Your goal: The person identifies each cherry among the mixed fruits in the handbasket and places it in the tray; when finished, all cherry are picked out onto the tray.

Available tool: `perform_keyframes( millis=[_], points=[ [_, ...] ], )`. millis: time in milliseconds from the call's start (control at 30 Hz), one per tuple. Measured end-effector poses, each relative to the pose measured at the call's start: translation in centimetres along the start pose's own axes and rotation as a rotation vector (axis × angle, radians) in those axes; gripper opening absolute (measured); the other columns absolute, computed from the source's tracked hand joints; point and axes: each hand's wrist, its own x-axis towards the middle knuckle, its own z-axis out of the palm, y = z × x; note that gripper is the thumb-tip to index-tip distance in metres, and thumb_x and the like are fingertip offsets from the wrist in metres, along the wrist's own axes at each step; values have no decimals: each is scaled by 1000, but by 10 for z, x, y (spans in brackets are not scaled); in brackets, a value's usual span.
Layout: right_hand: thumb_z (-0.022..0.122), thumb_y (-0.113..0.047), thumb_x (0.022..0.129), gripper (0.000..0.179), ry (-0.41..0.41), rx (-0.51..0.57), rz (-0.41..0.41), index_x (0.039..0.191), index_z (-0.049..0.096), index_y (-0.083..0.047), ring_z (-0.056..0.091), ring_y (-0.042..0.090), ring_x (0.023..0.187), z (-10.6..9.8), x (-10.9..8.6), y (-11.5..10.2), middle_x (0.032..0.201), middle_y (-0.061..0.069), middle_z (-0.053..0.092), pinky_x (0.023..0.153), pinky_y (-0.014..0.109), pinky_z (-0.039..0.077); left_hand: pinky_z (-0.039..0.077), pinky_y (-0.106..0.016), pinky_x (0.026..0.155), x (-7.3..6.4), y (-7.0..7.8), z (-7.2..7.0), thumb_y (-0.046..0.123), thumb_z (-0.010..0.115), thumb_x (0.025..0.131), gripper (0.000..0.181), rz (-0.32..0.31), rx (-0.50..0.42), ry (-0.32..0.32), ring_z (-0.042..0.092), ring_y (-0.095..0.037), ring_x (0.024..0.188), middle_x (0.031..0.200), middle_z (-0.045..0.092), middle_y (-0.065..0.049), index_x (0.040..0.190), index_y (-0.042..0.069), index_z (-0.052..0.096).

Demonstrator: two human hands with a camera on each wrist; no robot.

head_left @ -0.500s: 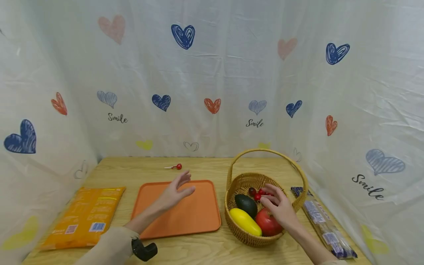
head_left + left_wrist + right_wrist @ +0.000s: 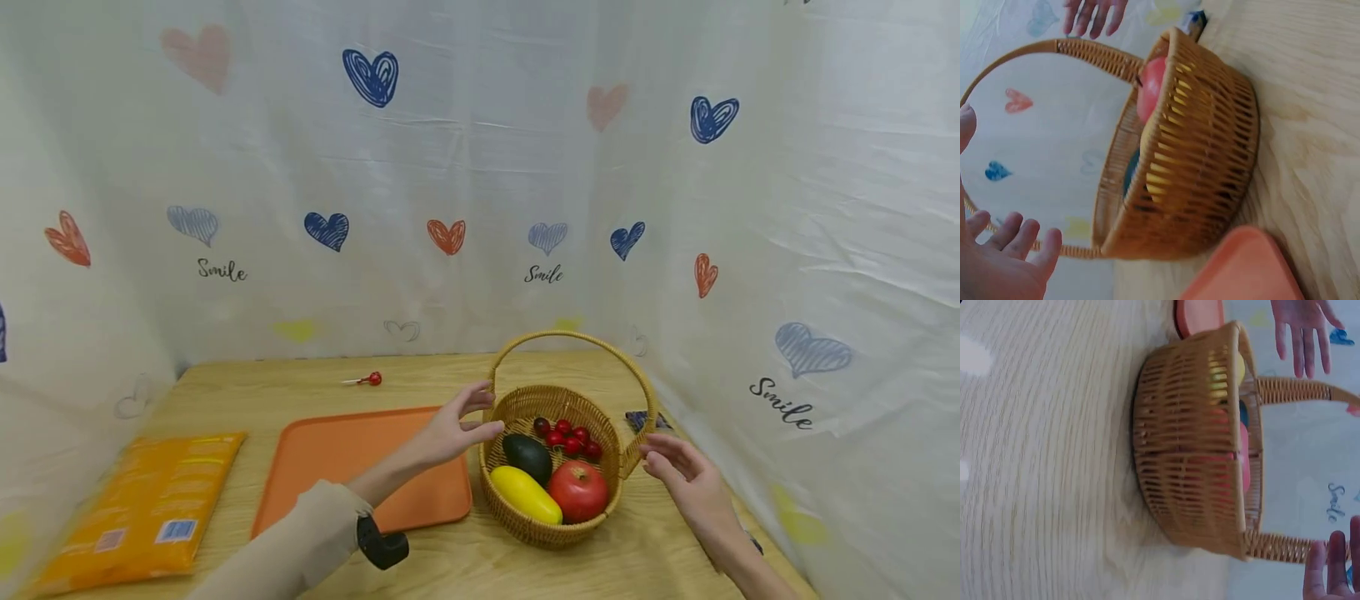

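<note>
A wicker basket (image 2: 551, 533) with a tall arched handle (image 2: 573, 335) stands on the table. Inside lie a yellow mango-like fruit (image 2: 525, 493), a dark green avocado (image 2: 527, 458), a red pomegranate (image 2: 579, 492) and several dark red cherries (image 2: 572, 444). My left hand (image 2: 453, 429) hovers at the basket's left side, fingers extended near the foot of the handle. On the other side, my right hand (image 2: 693, 487) has its fingertips by the handle's right foot; whether they touch it I cannot tell. Both hands hold nothing. In the left wrist view, the left fingers (image 2: 1022, 240) are loosely spread.
An orange tray (image 2: 337, 454) lies left of the basket, partly under my left arm. Behind it is a red lollipop (image 2: 373, 378). An orange packet (image 2: 150, 508) lies at the far left; another package (image 2: 645, 421) is mostly hidden behind my right hand. Curtains surround the table.
My right hand has left the inside of the basket and moved to its right outer side. The left hand has moved right, from over the tray to the basket. The head view has turned right.
</note>
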Motion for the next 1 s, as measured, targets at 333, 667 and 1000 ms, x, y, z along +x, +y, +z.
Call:
perform_keyframes(
  millis=[333, 667, 1000],
  points=[
    [53, -22, 98, 57, -9, -68, -19, 148, 28, -7, 44, -2, 114, 1, 22, 8, 139, 16, 38, 83, 8, 42, 42, -37, 99, 33, -5, 19, 39, 63, 90, 69, -49, 86, 12, 41, -24, 129, 139, 43, -8, 147, 18, 31],
    [54, -22, 98, 54, 48, -66, 0, 144, 34, -2, 46, -15, 103, 2, 27, 15, 127, 9, 46, 79, 9, 45, 41, -44, 98, 80, -16, 42, 42, 63, 90, 68, -173, 199, 55, 44, -25, 125, 137, 47, -10, 146, 16, 34],
    [55, -19, 97, 53, 57, -55, 1, 143, 35, -2, 47, -16, 101, 1, 28, 18, 119, -8, 47, 77, 9, 46, 44, -44, 94, 102, -38, 64, 34, 66, 89, 64, -284, 140, 172, 48, -32, 121, 133, 49, -15, 142, 8, 41]
  ],
)
